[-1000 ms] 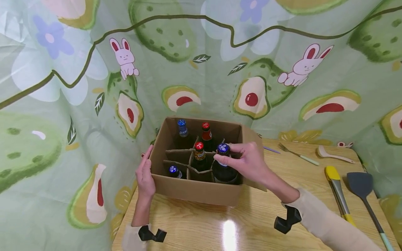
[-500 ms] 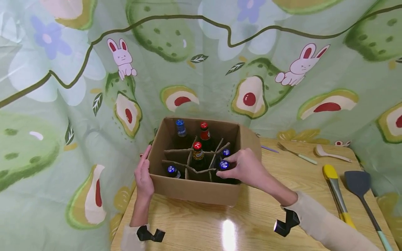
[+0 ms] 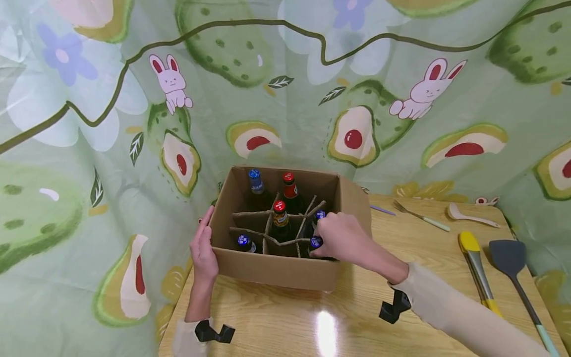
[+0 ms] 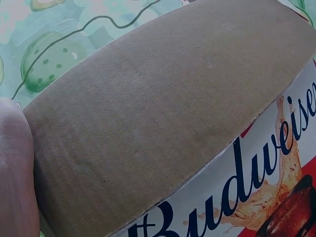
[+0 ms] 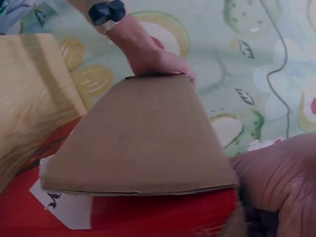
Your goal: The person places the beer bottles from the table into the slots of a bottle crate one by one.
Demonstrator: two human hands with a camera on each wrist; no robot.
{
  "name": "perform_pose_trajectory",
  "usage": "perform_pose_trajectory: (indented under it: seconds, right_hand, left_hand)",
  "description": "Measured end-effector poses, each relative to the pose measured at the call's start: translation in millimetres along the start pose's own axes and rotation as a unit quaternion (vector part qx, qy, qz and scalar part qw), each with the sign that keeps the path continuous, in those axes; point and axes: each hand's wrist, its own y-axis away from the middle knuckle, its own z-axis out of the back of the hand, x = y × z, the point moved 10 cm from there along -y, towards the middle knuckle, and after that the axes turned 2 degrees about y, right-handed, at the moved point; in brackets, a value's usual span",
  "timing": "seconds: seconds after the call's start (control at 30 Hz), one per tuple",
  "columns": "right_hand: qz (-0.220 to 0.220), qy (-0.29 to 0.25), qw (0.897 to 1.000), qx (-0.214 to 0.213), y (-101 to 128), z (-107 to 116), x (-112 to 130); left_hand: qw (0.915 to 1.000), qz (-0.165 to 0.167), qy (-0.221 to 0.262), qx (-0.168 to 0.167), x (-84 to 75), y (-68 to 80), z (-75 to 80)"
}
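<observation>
A cardboard box [image 3: 276, 270] with inner dividers holds several capped bottles. My left hand [image 3: 204, 253] lies along the box's left side with its fingers extended. Down in the front right compartment, my right hand [image 3: 345, 235] holds a blue-capped bottle [image 3: 315, 242] by its top; the bottle's body is hidden. Just behind it shows another blue-capped bottle [image 3: 320, 215]. Red-capped bottles stand in the middle [image 3: 279, 218] and at the back [image 3: 289, 188]. On the left are a light-blue-capped bottle [image 3: 256, 182] at the back and a blue-capped bottle [image 3: 246, 243] in front.
The box's outer flap [image 5: 143, 138] folds outward on the right. A fork [image 3: 421, 215], a ladle [image 3: 473, 216], yellow-tipped tongs [image 3: 477, 270] and a dark spatula [image 3: 508, 255] lie on the wooden table [image 3: 267, 317]. A patterned cloth [image 3: 308, 134] hangs behind.
My right hand has lowered the blue-capped bottle into the front right compartment, uncovering another blue cap behind it. My left hand stays against the box's left side.
</observation>
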Motion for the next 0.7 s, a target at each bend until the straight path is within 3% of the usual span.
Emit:
perform_pose_trajectory:
  seconds: [0.13, 0.37, 0.57, 0.7]
  right_hand:
    - [0.011, 0.026, 0.999, 0.018, -3.4, -12.4, 4.0]
    - [0.061, 0.006, 0.998, 0.023, -3.8, -18.3, 12.5]
    - [0.080, -0.084, 0.993, 0.025, -2.2, -14.8, 13.5]
    - [0.094, -0.157, 0.983, -0.012, 2.0, -4.4, 10.5]
  left_hand:
    - [1.0000, 0.002, 0.000, 0.002, 1.3, -0.4, 1.1]
    - [0.9999, 0.014, 0.004, 0.000, 5.4, -0.2, 3.0]
    - [0.9999, 0.016, 0.003, 0.000, 7.3, -1.1, 4.3]
    - [0.9995, 0.033, 0.000, -0.003, 9.9, -2.2, 5.7]
